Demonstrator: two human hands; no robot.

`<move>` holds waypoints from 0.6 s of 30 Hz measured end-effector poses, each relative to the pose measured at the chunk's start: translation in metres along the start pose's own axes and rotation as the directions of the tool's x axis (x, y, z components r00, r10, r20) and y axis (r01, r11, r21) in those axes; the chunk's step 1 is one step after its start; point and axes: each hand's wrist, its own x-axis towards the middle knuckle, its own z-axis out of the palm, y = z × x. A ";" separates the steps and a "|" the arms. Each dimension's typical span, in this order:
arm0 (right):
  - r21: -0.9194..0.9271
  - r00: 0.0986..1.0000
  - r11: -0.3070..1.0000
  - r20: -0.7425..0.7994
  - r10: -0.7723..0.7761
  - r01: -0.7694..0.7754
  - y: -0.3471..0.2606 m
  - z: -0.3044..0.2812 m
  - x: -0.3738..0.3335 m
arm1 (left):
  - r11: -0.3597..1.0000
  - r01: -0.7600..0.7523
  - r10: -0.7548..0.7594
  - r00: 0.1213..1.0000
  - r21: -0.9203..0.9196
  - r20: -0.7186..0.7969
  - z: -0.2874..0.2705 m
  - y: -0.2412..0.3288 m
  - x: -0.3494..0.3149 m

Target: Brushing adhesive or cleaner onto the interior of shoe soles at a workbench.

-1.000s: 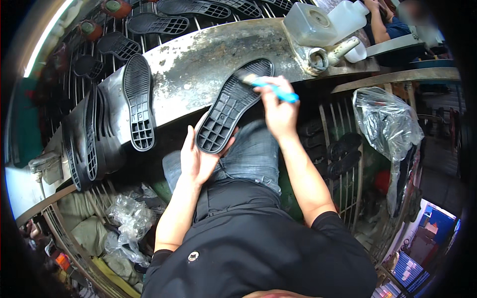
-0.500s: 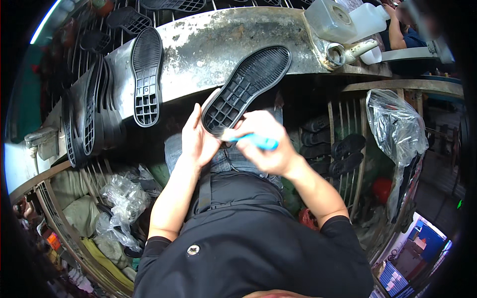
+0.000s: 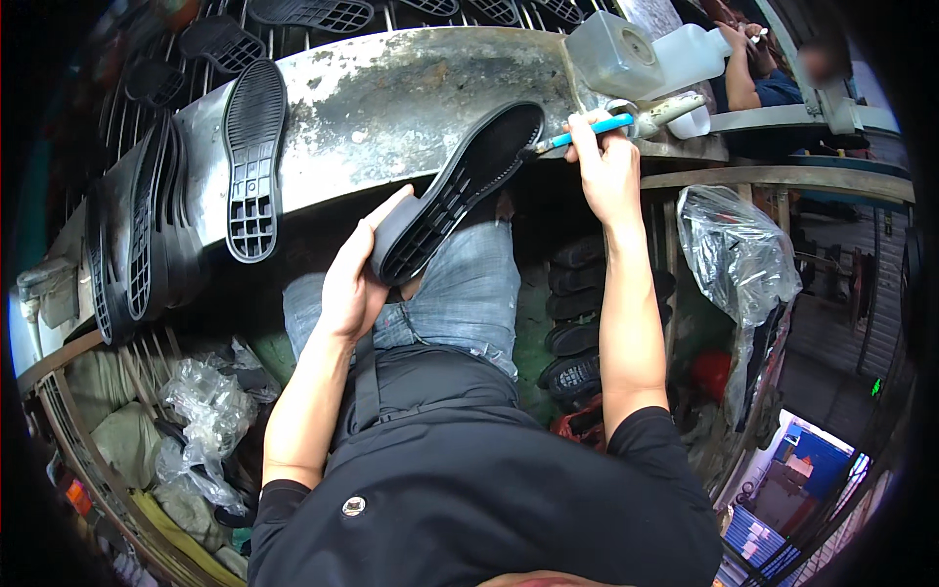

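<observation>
My left hand (image 3: pixel 352 289) is closed around the heel end of a black shoe sole (image 3: pixel 416 230), which is tilted with its hollow, gridded face up and its toe pointing up and right over the bench edge. In my right hand (image 3: pixel 611 176) a small brush with a blue handle (image 3: pixel 597 131) is pinched; its dark tip meets the sole's rim near the toe. Another black sole (image 3: pixel 254 147) lies on the bench to the left. Beyond it, several soles (image 3: pixel 147 225) stand packed on edge.
The stained bench (image 3: pixel 391 88) bears a square translucent container (image 3: pixel 614 57), a white plastic bottle (image 3: pixel 685 61) and a pale pipe-like piece (image 3: pixel 673 112). A rack behind holds more soles (image 3: pixel 313 14). Plastic bags (image 3: pixel 738 249) hang at right. Another person's arm (image 3: pixel 740 78) shows at upper right.
My right hand has carried the brush from the sole's heel end up and right to its toe. The sole has tilted in my left hand, and the whole view has shifted slightly.
</observation>
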 end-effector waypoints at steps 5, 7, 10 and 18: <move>-0.096 0.925 0.964 -0.272 -0.264 0.247 0.011 0.025 0.012 | 0.999 0.034 -0.034 0.999 0.030 -0.027 0.008 0.004 0.002; 0.100 0.937 0.965 -0.284 -0.205 0.241 -0.002 0.043 0.000 | 0.999 0.048 -0.048 0.999 -0.004 0.007 0.003 0.003 0.004; 0.184 0.928 0.968 -0.362 -0.093 0.169 0.011 0.052 -0.011 | 0.992 0.059 -0.063 0.997 -0.115 -0.033 0.007 0.003 0.004; 0.285 0.870 0.951 -0.492 0.038 0.120 0.024 0.055 -0.025 | 0.962 0.088 -0.093 0.996 -0.257 -0.004 0.010 0.000 0.001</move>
